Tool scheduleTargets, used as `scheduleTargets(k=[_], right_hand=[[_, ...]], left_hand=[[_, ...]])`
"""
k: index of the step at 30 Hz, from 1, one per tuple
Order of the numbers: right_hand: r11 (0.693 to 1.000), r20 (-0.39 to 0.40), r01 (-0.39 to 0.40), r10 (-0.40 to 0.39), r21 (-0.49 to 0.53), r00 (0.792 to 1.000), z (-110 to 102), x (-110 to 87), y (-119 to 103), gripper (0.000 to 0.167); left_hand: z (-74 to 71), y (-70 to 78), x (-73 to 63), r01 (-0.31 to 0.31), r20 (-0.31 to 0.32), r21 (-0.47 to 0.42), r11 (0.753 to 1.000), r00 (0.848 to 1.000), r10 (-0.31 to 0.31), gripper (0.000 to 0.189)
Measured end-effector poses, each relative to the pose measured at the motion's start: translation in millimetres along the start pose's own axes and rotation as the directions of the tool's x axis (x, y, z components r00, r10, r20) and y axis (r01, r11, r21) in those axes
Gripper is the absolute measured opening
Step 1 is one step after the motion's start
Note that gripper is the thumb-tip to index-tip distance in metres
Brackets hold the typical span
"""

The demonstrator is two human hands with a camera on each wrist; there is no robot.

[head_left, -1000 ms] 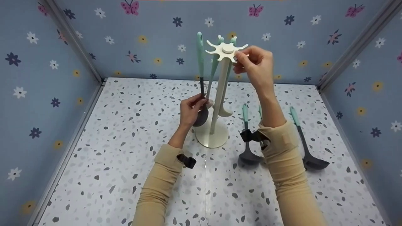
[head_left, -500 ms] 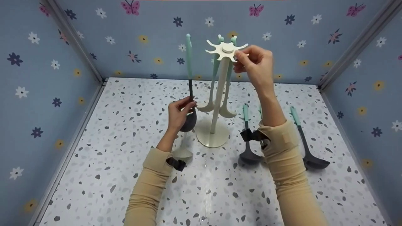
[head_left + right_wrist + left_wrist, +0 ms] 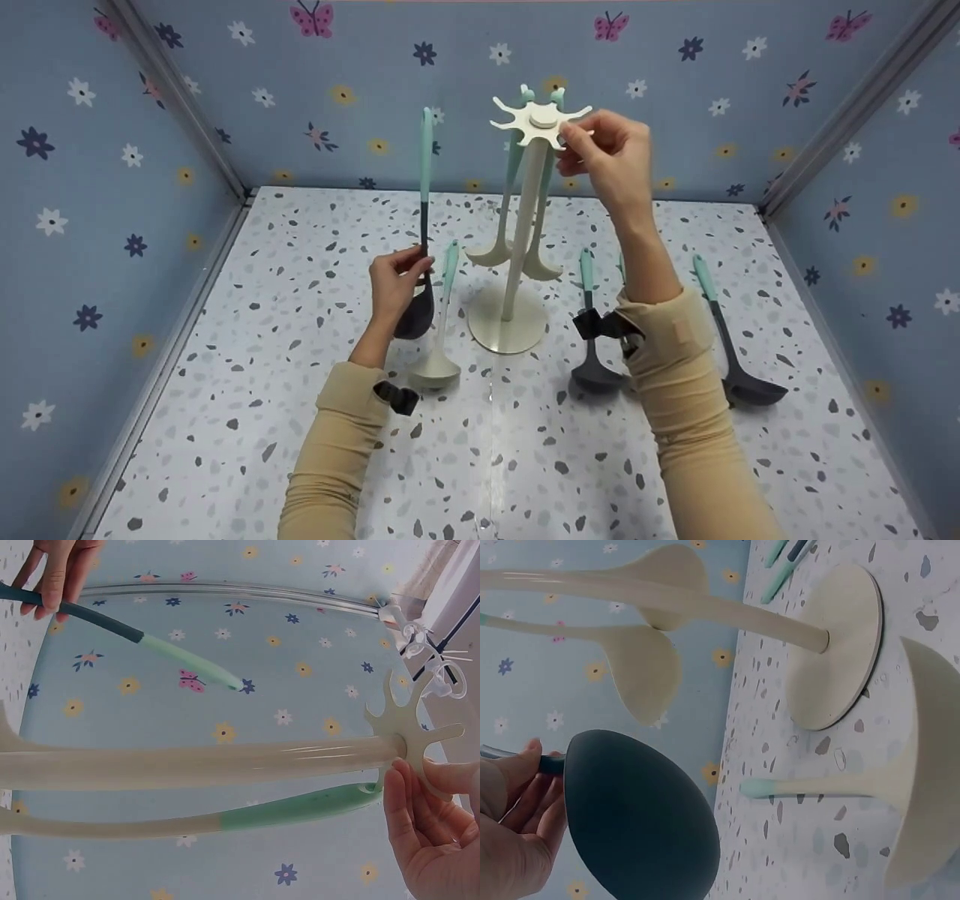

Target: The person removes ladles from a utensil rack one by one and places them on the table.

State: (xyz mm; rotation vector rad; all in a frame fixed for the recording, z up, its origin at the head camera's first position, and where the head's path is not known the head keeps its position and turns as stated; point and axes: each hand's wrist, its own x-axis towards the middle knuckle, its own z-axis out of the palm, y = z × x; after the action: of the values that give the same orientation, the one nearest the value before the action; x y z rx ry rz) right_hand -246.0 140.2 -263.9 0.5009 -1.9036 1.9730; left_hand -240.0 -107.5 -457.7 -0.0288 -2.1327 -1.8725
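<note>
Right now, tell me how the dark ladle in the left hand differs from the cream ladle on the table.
The dark ladle is dark grey below its handle; the cream ladle is cream there. The dark ladle is held nearly upright in the left hand; the cream ladle lies on the table. Both have mint-green handles.

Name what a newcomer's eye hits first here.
Probably the cream stand mid-table, with its star-shaped top pinched at the edge by the right hand and two cream-ended utensils hanging on its far side. Next, the dark utensil in the left hand, left of the stand, held upright with its mint handle up. Behind it all, the blue wall stands out with its flowers and butterflies.
</note>
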Motion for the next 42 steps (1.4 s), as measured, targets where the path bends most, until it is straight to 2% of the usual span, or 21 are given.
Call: scheduleTargets(k=[7,17,25,31,42], right_hand=[[1.000,-0.004,-0.012,0.012,0.017,1.000,0.6,0.0,0.1,0.011],[1.000,0.001,0.007,-0.007,-0.003,1.000,-0.1,-0.5,1.2,0.010],[1.000,-0.001,0.022,-0.022,-0.022,1.000,-0.4,-0.9,1.2,0.010],[1.000,-0.004,0.010,-0.010,-0.022,1.000,0.1,-1.2,1.5,0.010],[1.000,0.001,0.004,-0.004,-0.018,1.000,-0.5,-0.3,3.4,0.009]], left_hand=[[-16.3,-20.5,3.2,0.095,-0.036,0.186,0.978,0.995,-0.090,0.022],[-27.4,-40.6,2.9,0.178,-0.065,0.346,0.921,0.984,-0.166,0.019],[-27.7,-55.7,2.2,0.259,-0.066,0.467,0.846,0.964,-0.259,0.019],[-27.4,-66.1,0.4,0.302,-0.052,0.522,0.798,0.945,-0.323,0.021],[-27.5,-77.6,-3.7,0.335,-0.041,0.632,0.699,0.915,-0.402,0.019]])
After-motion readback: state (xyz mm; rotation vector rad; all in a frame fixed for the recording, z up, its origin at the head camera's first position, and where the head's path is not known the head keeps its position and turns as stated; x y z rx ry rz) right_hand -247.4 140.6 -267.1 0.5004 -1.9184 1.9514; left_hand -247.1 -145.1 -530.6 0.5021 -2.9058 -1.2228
